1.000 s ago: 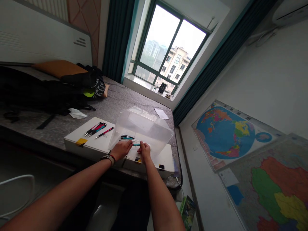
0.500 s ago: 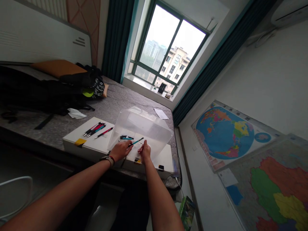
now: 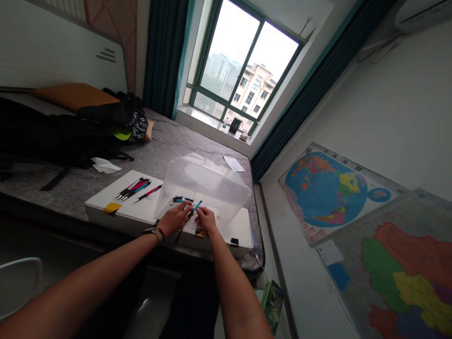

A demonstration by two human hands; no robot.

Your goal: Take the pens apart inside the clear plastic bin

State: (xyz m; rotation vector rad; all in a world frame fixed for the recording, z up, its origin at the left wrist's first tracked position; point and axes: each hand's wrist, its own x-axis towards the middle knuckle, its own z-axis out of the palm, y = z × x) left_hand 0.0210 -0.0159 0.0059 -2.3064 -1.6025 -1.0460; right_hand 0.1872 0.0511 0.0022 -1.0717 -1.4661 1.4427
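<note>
My left hand (image 3: pixel 175 217) is closed on a teal pen (image 3: pixel 196 206) whose tip points up and to the right. My right hand (image 3: pixel 205 219) sits right beside it with its fingers pinched at the pen's lower end. Both hands hover at the open mouth of a clear plastic bin (image 3: pixel 208 186) lying on its side on a white board (image 3: pixel 116 214). A few pens and pen parts (image 3: pixel 181 199) lie inside the bin. Several more pens (image 3: pixel 136 188), red, teal and black, lie together on the board to the left.
The board rests on a grey mattress (image 3: pixel 165 150). Dark bags (image 3: pixel 52 136) and crumpled tissue (image 3: pixel 104 165) lie at the left, a paper slip (image 3: pixel 233 163) far right. A window (image 3: pixel 240 70) is behind. Maps (image 3: pixel 328 188) cover the right wall. A white chair (image 3: pixel 21 282) is bottom left.
The teal pen went from lying level between both hands to tilting up in my left hand. My right hand let go for a moment, then came back to its lower end.
</note>
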